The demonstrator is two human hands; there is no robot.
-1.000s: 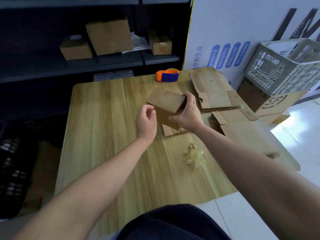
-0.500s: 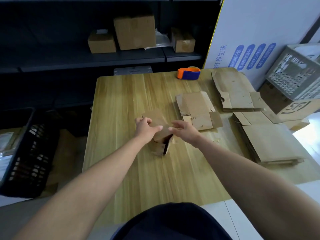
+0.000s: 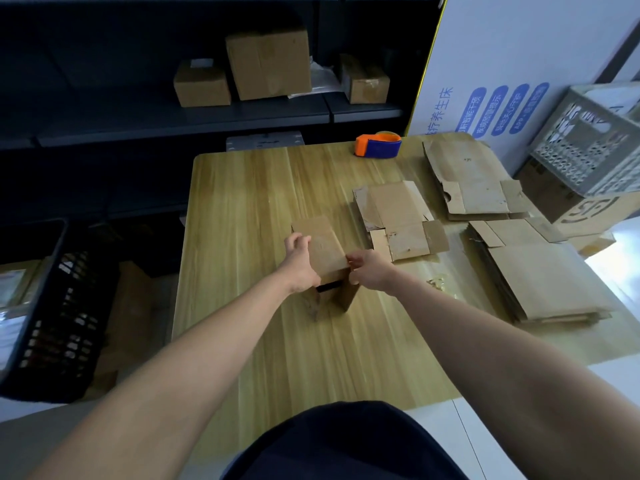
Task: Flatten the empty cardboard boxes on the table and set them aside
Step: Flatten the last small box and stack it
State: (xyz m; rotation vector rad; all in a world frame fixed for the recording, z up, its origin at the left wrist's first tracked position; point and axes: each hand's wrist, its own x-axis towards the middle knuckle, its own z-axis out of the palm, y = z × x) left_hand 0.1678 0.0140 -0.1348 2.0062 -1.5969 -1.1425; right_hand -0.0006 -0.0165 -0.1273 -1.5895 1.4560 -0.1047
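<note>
A small brown cardboard box (image 3: 323, 245) stands in the middle of the wooden table (image 3: 242, 209), its near end open with flaps hanging down. My left hand (image 3: 299, 263) grips its left side, fingers curled over the top edge. My right hand (image 3: 369, 273) pinches the near right corner of its top panel. A flattened box (image 3: 398, 216) lies just right of it. Two more flattened pieces lie further right: one at the back (image 3: 467, 178), and a stack (image 3: 533, 278) near the table's right edge.
An orange and blue tape dispenser (image 3: 378, 144) sits at the table's back edge. A small crumpled piece of clear tape (image 3: 437, 283) lies right of my right forearm. A black crate (image 3: 45, 306) stands on the left, a white crate (image 3: 595, 140) on a box at right. Shelves behind hold boxes.
The small box came from the right side toward the table's middle. My left hand took hold of its left side, and my right hand shifted to its near right corner.
</note>
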